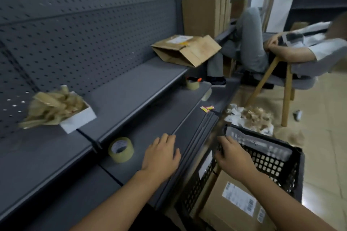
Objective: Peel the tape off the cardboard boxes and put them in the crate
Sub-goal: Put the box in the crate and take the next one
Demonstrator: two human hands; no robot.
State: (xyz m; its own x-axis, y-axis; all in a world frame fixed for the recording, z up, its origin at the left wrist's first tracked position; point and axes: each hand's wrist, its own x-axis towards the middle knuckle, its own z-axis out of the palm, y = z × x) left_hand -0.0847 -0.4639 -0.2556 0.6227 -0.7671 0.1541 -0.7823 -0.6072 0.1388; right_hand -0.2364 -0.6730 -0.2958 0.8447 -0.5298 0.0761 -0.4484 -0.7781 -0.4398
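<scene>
Cardboard box lies inside the black crate, near right. Right hand rests on the crate's left rim, fingers curled. Left hand lies flat on the grey shelf, fingers relaxed.

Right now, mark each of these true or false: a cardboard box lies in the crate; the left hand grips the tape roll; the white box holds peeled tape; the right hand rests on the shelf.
1. A cardboard box lies in the black crate: true.
2. The left hand grips the tape roll: false, it lies open on the shelf beside the roll.
3. The white box holds peeled tape: true.
4. The right hand rests on the shelf: false, it is at the crate's rim.
</scene>
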